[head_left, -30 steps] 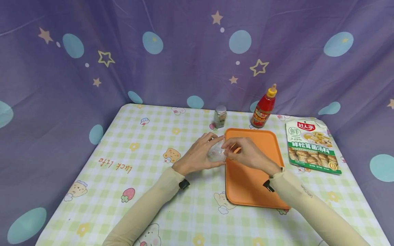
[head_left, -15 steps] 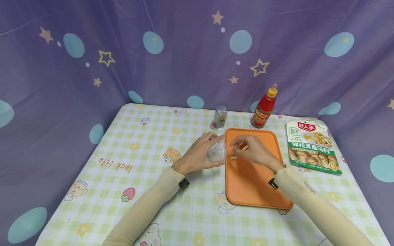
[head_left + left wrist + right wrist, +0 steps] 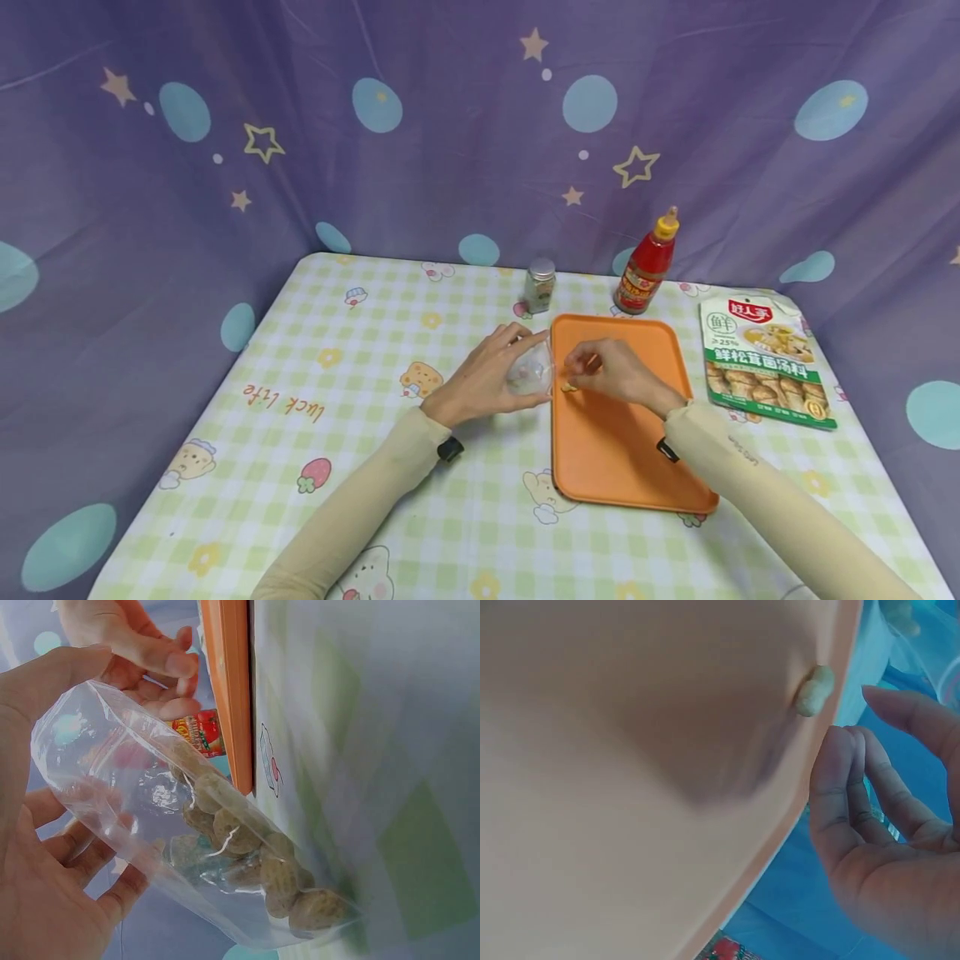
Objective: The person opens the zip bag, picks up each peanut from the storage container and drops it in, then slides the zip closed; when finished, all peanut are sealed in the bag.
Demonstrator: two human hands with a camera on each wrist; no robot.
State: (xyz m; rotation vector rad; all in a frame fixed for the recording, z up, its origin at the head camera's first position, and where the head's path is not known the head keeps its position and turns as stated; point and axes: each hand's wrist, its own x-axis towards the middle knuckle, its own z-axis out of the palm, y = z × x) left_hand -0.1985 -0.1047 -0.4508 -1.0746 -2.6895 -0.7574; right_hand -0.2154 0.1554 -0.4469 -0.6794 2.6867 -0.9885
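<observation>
My left hand (image 3: 483, 375) holds a clear plastic bag (image 3: 124, 776) by its mouth, at the left edge of the orange tray (image 3: 622, 450). The thumb lies along the bag's rim, the other fingers around its far side. Several unshelled peanuts (image 3: 236, 829) lie along the lower side of the bag. One peanut (image 3: 814, 691) rests on the tray near its left rim. Just above that peanut hovers my right hand (image 3: 611, 371), its fingers bent loosely. In the right wrist view, a gap separates thumb and fingertips, with nothing between them.
Behind the tray stand a small glass shaker jar (image 3: 539, 287) with a metal cap and a red sauce bottle (image 3: 645, 271) with a yellow cap. A green-and-white food pouch (image 3: 765, 362) lies right of the tray. Checked cloth (image 3: 360, 358) covers the table.
My right hand has moved right, from the bag's mouth to over the tray. The peanut on the tray has come into view below its fingers. My left hand stays put with the bag.
</observation>
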